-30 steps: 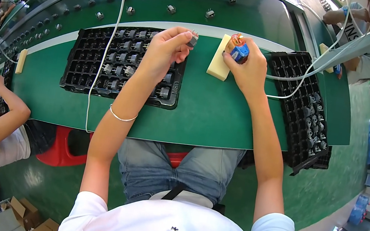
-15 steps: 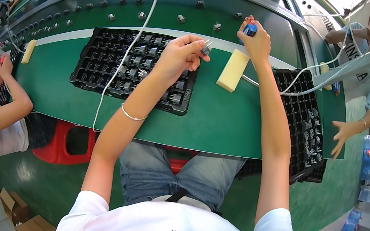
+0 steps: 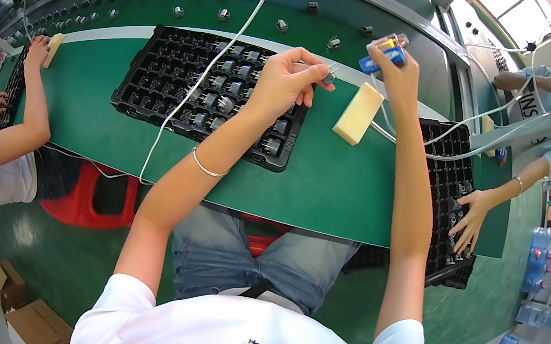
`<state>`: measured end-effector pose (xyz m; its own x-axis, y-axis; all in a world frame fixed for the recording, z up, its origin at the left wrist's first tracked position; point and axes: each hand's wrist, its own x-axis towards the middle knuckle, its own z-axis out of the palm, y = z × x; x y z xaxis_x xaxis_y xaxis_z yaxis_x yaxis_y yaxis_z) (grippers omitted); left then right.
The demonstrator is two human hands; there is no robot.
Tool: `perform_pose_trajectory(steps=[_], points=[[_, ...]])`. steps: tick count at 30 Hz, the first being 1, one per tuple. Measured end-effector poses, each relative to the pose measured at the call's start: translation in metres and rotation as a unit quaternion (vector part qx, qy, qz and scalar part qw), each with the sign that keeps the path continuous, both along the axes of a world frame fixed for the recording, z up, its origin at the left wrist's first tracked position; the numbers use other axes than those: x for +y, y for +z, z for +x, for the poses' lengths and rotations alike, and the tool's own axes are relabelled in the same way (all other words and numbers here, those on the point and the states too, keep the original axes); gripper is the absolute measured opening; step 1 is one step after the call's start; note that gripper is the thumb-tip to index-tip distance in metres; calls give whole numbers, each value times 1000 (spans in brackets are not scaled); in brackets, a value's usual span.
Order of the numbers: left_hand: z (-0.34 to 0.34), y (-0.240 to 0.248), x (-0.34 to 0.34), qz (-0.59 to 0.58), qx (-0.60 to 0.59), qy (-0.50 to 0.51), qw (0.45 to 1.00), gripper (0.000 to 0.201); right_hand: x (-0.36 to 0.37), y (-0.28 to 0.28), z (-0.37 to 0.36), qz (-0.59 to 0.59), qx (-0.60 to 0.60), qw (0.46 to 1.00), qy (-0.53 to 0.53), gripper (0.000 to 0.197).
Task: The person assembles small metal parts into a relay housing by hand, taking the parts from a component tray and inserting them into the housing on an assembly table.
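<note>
My left hand (image 3: 284, 84) pinches a small grey component with metal pins (image 3: 331, 75) between thumb and fingertips, above the far right corner of a black tray (image 3: 148, 81). That tray holds several similar grey parts, mostly in its right half. To the right, my right hand (image 3: 402, 78) is closed around a small blue hand tool (image 3: 384, 60) with a yellow piece and a clear top. A pale yellow block (image 3: 359, 114) lies on the green table between my hands, touched by neither. The tool's underside is hidden by my fingers.
A white cable (image 3: 198, 75) crosses the tray. Grey parts stand in rows on the green conveyor (image 3: 258, 16) beyond the table. At right, a co-worker's hand (image 3: 475, 218) is over a second black tray (image 3: 450, 176). Another person (image 3: 4, 141) works at left by a red stool (image 3: 93, 196).
The blue tool has turned in my right hand, exposing its yellow and clear parts. The co-worker's hand at right has moved left onto the second tray. My left hand keeps its component.
</note>
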<state>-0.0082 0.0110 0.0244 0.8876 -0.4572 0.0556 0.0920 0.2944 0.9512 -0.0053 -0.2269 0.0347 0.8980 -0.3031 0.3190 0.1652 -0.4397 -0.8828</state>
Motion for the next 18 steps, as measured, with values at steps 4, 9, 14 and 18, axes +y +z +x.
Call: perform_pose_trajectory(steps=[4, 9, 14, 18], points=[[-10, 6, -5, 52, -95, 11, 994, 15, 37, 8, -56, 155, 61, 983, 75, 28], [-17, 3, -10, 90, -123, 0, 988, 16, 43, -16, -70, 300, 71, 944, 122, 33], [-19, 9, -14, 114, -136, -25, 984, 19, 26, -21, -76, 388, 88, 898, 189, 35], [-19, 7, -11, 138, -142, -32, 980, 20, 30, -21, -79, 376, 114, 894, 215, 36]])
